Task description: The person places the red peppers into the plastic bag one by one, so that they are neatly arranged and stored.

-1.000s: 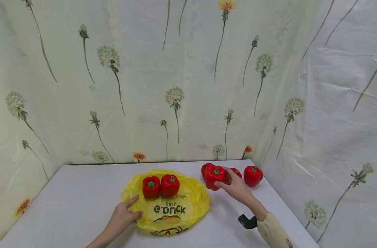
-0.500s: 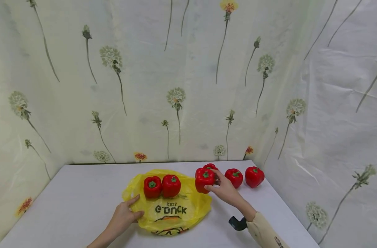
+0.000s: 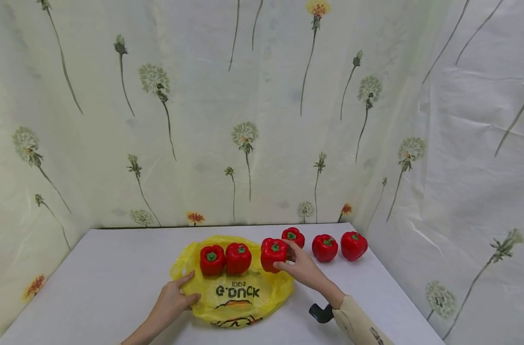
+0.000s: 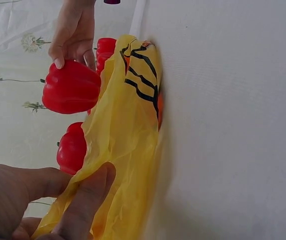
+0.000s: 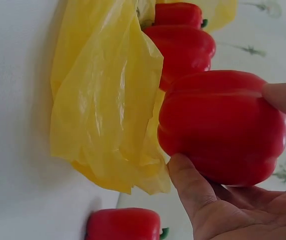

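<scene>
A right hand (image 3: pixel 302 268) grips a red bell pepper (image 3: pixel 272 258) between thumb and fingers near the center of the frame, above the right side of a yellow plastic bag (image 3: pixel 268 299) spread on a white table (image 3: pixel 107 278). Over the past second the pepper has traveled left and slightly down from the cluster at right, and another table pepper (image 3: pixel 293 236), partly masked half a second ago, now shows more fully behind the wrist's path. At lower left, the left hand (image 3: pixel 171 299) has held its place, pinching the bag's near-left edge. Two more peppers, the left one (image 3: pixel 211 261) and its close neighbor (image 3: pixel 238 258), sit on the bag just left of center, unmoved. The shift appears to make the held pepper the third to reach the bag, though not yet released; whether its underside touches the plastic cannot be told from these angles. Still on the table at right, besides the one behind the hand, are a middle pepper (image 3: pixel 324 248) and a far-right pepper (image 3: pixel 354 246).
</scene>
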### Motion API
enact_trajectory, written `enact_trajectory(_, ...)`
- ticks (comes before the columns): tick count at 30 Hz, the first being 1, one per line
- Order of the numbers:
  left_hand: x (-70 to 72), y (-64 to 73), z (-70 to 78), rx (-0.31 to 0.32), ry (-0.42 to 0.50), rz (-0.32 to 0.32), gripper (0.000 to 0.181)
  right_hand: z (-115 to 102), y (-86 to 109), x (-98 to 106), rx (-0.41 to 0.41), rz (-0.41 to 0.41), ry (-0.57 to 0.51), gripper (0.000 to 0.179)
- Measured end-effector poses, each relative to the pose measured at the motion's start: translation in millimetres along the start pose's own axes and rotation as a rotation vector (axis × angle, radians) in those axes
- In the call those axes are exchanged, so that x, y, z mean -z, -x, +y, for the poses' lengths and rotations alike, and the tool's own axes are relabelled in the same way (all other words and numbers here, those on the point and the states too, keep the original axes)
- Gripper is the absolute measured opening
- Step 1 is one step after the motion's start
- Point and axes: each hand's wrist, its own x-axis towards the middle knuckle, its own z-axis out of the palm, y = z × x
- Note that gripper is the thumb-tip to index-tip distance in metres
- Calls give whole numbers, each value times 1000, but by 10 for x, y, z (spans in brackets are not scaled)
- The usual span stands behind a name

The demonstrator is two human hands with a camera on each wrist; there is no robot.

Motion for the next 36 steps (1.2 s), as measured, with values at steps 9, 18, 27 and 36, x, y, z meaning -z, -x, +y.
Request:
enact_trajectory(9, 12, 8, 21, -6, -14, 2, 70, -14, -46, -37, -7, 0, 7, 82)
enact_trajectory(18, 6, 17, 13, 0, -17, 6, 70, -1, -67, -107, -13, -29, -13, 85)
enact_trajectory(27, -7, 14, 10, -3, -38, 17, 69, 79, -88, -174, 13, -80, -7, 79)
enact_trajectory(36, -5, 12, 10, 7, -26, 1, 69, 131, -98, -236, 23, -108, 11, 81)
